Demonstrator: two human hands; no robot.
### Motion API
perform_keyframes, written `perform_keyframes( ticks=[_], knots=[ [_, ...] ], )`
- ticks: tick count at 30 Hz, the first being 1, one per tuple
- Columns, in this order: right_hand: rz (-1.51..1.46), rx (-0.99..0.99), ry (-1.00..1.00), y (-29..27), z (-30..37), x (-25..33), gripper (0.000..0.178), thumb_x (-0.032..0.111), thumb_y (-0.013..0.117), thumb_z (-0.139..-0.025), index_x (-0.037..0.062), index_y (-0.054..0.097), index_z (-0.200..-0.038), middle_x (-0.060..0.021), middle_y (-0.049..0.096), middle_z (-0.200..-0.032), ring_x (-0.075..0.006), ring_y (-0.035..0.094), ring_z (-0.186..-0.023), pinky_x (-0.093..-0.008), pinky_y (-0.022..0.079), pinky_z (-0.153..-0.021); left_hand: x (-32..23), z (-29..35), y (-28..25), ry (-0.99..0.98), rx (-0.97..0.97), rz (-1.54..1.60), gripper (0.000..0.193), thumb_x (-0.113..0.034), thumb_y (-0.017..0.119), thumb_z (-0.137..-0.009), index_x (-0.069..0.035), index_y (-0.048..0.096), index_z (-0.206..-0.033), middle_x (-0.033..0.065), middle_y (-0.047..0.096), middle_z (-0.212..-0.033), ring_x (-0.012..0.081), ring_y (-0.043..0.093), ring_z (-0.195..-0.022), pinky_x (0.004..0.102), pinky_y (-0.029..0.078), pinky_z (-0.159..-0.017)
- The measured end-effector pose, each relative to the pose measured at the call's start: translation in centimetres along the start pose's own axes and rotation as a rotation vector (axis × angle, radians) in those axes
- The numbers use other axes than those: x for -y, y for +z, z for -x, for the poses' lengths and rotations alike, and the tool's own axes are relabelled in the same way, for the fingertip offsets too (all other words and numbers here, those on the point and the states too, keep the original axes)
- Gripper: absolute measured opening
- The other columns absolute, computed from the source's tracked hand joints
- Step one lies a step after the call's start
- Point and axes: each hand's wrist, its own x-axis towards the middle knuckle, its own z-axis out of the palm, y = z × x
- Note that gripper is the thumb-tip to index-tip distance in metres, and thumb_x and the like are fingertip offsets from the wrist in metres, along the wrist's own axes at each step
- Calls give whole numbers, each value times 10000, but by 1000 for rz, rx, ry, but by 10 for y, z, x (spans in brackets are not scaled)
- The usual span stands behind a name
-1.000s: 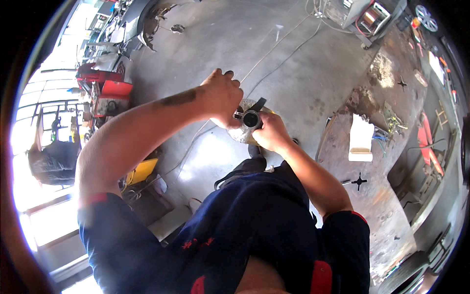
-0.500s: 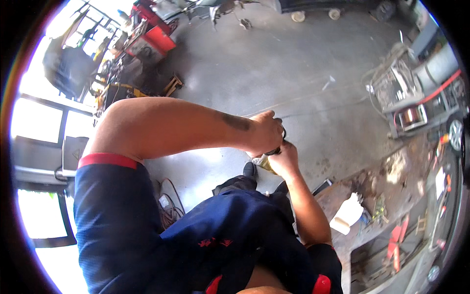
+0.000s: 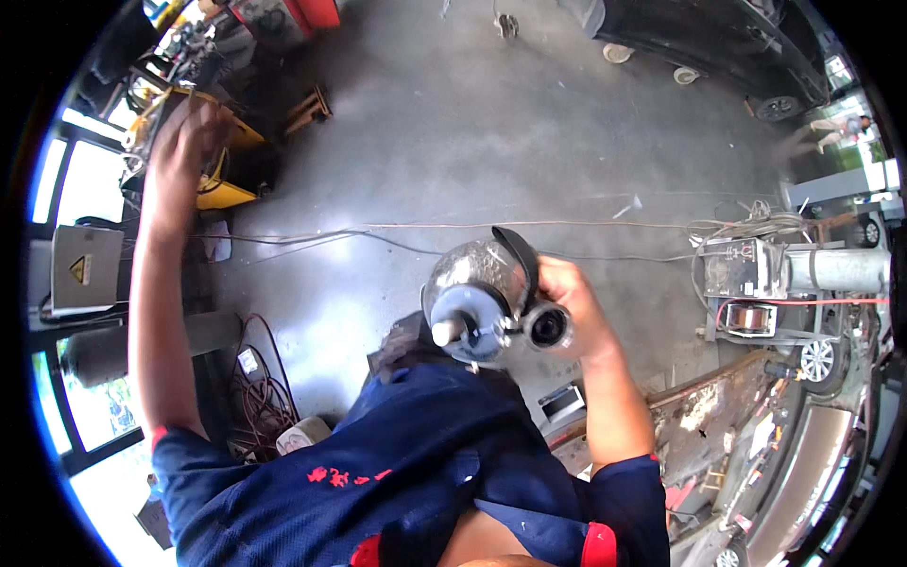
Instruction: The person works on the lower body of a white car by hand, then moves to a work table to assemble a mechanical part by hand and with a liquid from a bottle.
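Observation:
My right hand grips a clear water bottle by its side, near the dark carrying strap. The bottle is tilted up close to me, its grey-blue top with a pale spout toward me. A round dark-centred cap hangs at the right side of the top. Out at the far left, my left hand is away from the bottle, over the yellow equipment; its fingers are smeared by motion.
A welding machine with cables stands right. Cables cross the floor. A cluttered workbench lies lower right, a gas cylinder and coiled red hose left. A dark car body sits far off; a person is far right.
My hands were together low in front of me. My left hand has let go and swung far left, while my right hand has raised the bottle closer.

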Motion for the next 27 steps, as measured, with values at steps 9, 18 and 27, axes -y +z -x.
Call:
perform_keyframes(
  ticks=[9, 18, 27],
  knots=[
    [-275, 245, -303, -34, -261, 43, 321, 302, 780, -794, -1, 687, -847, -145, 640, -823, -335, 596, -712, -403, 467, -743, 296, 86, 1, -379, 1330, -515, 316, -185, 720, -908, -52, 694, -1193, 131, 756, -1076, 282, 733, -972, 369, 584, -855],
    [-499, 501, -412, -59, -585, -61, 244, 165, 762, -710, 28, 561, -704, -113, 552, -752, -317, 530, -652, -390, 426, -632, 422, -86, -29, -836, 504, -494, 192, -176, 628, -958, -11, 688, -1035, 157, 738, -915, 273, 720, -852, 378, 563, -792],
    [-437, 533, -414, -82, -922, -108, 247, 163, 788, -697, 20, 588, -727, -99, 518, -716, -314, 531, -646, -388, 430, -647, 455, -60, 6, -1540, 363, -230, 322, -242, 509, -941, -25, 746, -927, 97, 719, -760, 189, 661, -684, 356, 542, -657]
  ],
)
